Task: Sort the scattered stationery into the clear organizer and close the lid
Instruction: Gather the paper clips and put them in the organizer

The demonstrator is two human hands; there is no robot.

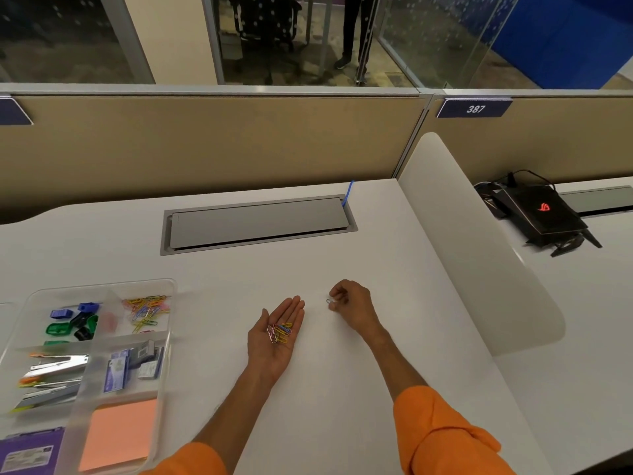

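Right hand pinches silver paper clip, just right of left hand, flat, palm-up, cradling coloured clips; clip compartment far left of frame.

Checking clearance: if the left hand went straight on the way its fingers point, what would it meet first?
Probably the grey cable hatch, near its right end. The left hand, palm up with paper clips, points away and slightly right; bare desk lies between; the right hand sits off that line.

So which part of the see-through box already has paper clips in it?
The far right compartment of the clear organizer: it holds colourful paper clips. The others hold sharpeners, staplers, staple boxes and an orange pad.
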